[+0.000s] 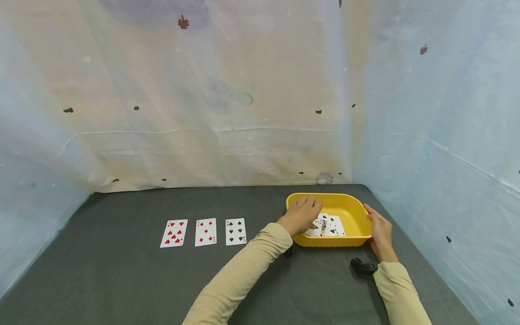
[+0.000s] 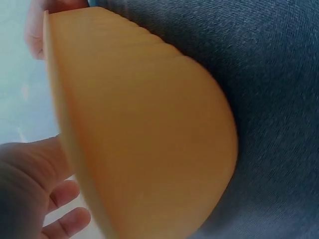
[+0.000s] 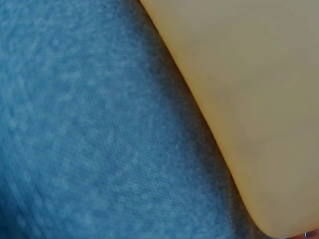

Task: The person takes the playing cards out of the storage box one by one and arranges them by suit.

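Note:
A yellow plastic tray (image 1: 329,242) stands on the dark cloth, with several overlapping playing cards (image 1: 335,226) inside; a club card and part of a face card show. My left hand (image 1: 301,214) reaches over the tray's left side above these cards, its fingers loosely bent. In the left wrist view the thumb (image 2: 47,157) and some fingertips appear past the rim, and whether they touch a card is hidden. At the tray's right end, my right hand (image 1: 381,230) grips the rim. The right wrist view shows only cloth and the tray's wall (image 3: 259,99).
Three face-up cards lie in a row left of the tray: a seven of hearts (image 1: 174,233), a five of diamonds (image 1: 206,232) and a six of spades (image 1: 235,231). Pale patterned sheets (image 1: 227,90) hang behind the table and at both sides.

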`<state>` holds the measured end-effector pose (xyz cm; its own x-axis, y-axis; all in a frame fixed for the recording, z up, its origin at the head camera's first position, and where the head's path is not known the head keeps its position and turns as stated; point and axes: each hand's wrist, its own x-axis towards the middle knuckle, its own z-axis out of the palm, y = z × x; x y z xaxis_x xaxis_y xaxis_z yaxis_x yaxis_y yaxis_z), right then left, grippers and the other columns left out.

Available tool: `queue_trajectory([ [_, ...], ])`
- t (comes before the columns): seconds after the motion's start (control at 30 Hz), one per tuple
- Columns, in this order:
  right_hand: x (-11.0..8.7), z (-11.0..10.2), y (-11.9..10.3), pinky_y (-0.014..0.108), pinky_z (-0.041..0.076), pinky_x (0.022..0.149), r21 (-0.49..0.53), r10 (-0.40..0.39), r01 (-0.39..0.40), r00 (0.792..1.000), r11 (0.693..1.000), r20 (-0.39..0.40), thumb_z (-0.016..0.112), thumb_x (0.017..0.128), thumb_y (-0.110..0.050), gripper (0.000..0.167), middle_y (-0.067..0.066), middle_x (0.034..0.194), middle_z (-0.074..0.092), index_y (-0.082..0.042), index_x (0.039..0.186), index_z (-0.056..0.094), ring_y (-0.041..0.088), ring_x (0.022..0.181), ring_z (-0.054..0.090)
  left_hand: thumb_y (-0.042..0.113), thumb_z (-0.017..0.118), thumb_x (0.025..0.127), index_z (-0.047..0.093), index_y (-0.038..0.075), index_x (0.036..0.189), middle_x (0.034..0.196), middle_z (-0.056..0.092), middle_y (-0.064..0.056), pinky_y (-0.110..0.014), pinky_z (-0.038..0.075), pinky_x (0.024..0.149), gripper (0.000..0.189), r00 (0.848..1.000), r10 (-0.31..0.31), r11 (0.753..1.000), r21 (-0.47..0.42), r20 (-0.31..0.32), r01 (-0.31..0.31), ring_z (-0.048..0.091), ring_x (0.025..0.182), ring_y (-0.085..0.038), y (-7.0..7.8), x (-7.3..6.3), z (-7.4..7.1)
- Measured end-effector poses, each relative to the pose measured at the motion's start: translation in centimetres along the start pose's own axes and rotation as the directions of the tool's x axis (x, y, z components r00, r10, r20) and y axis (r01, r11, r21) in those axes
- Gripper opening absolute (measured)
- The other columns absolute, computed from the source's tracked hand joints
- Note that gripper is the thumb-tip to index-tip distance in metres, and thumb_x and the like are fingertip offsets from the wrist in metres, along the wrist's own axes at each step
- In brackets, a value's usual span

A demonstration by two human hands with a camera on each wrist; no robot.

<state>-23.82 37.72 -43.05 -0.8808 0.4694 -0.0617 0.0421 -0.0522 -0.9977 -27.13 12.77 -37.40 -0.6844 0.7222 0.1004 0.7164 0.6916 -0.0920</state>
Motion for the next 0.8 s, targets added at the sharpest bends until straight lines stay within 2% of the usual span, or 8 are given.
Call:
queue_trajectory([
  [0.27, 0.0, 0.1, -0.1, 0.028, 0.036, 0.102, -0.047, -0.025, 0.025, 1.000, 0.999, 0.004, 0.037, 0.104, -0.019, 0.044, 0.005, 0.152, 0.035, -0.008, 0.146, 0.042, 0.019, 0.138, 0.033, 0.037, 0.069, 0.089, 0.050, 0.020, 0.118, 0.111, 0.046, 0.001, -0.028, 0.037, 0.075, 0.039, 0.999, -0.028, 1.000, -0.010, 0.038, 0.029, 0.043, 0.095, -0.016, 0.0, 0.1, 0.5],
  [0.47, -0.1, -0.1, 0.0, 0.029, 0.036, 0.102, -0.065, -0.017, 0.018, 1.000, 0.998, 0.017, 0.037, 0.104, -0.019, 0.045, 0.005, 0.153, 0.034, -0.007, 0.146, 0.041, 0.020, 0.139, 0.031, 0.034, 0.069, 0.090, 0.052, 0.018, 0.121, 0.115, 0.048, -0.001, -0.028, 0.039, 0.077, 0.039, 0.996, -0.018, 1.000, -0.006, 0.085, 0.018, 0.044, 0.094, -0.017, 0.2, 0.2, 1.0],
  [0.8, -0.1, -0.2, 0.0, 0.030, 0.034, 0.104, -0.039, -0.011, 0.012, 1.000, 0.999, 0.002, 0.038, 0.103, -0.018, 0.044, 0.006, 0.153, 0.034, -0.006, 0.146, 0.041, 0.019, 0.139, 0.031, 0.028, 0.070, 0.091, 0.058, 0.018, 0.127, 0.119, 0.053, -0.001, -0.033, 0.044, 0.090, 0.039, 0.996, -0.048, 0.999, 0.029, 0.077, 0.046, 0.051, 0.108, -0.019, 0.9, 1.1, 1.7],
])
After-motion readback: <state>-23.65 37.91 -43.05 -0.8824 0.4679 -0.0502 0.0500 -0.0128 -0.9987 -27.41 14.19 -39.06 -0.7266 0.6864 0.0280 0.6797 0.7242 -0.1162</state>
